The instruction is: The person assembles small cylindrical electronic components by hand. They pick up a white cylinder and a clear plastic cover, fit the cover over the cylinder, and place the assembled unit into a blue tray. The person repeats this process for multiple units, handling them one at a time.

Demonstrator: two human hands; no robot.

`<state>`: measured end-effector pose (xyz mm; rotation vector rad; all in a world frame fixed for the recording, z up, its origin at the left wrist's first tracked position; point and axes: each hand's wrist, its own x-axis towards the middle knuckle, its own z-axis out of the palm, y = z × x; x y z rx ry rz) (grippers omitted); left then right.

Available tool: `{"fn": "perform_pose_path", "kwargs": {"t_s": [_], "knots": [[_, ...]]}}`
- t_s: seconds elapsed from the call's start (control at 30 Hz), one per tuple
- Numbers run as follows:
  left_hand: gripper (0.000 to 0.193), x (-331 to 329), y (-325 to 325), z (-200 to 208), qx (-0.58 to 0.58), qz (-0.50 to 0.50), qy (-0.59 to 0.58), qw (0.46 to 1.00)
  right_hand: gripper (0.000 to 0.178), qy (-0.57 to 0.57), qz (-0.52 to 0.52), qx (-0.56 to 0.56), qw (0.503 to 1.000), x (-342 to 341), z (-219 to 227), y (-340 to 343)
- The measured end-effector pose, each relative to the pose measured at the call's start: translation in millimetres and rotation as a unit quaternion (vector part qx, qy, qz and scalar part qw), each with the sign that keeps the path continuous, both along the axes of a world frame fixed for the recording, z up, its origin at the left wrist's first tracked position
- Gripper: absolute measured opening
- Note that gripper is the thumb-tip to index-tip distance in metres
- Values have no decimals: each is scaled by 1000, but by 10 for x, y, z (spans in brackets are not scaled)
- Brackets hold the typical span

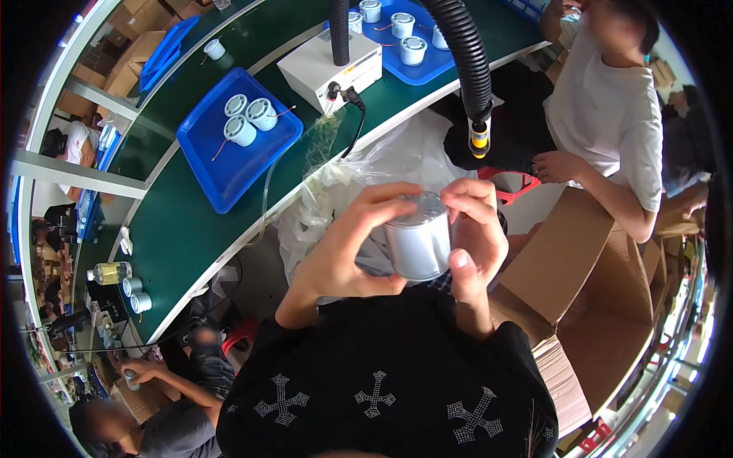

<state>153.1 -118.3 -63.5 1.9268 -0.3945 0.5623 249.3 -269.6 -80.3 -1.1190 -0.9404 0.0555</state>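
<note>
Between my two hands, in front of my chest, is a pale grey cylindrical housing (418,246) with a round, shiny top. My left hand (336,248) grips it from the left, fingers over the upper rim and thumb low on the side. On the other side my right hand (481,233) wraps it, thumb on the front and fingertips at the top edge. Beyond the hands, a blue tray (206,177) on the green bench carries three similar pale cylinders (240,130) with thin red wires.
A grey metal box (324,72) with a power cord stands on the green bench (172,252). A black flexible hose (467,69) hangs near a seated co-worker (603,114). An open cardboard box (603,305) is at right, another person (179,416) lower left. Clear plastic sheeting (301,229) drapes ahead.
</note>
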Motion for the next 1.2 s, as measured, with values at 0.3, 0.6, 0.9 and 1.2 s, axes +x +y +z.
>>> {"fn": "perform_pose_path", "kwargs": {"t_s": [0.3, 0.6, 0.9, 1.2], "knots": [[69, -16, -8, -42, -23, -49, 72, 996, 13, 9, -11, -51, 999, 13, 54, -9], [67, 5, -15, -35, -46, -49, 66, 996, 20, 100, -41, -22, 994, -23, 61, 19], [68, 39, -22, -112, -132, -13, 1, 991, 36, 118, -44, -12, 992, -12, -184, -124], [71, 121, -48, -207, -113, 29, -97, 988, 51, 239, 162, -63, 955, -183, -115, -66]]}}
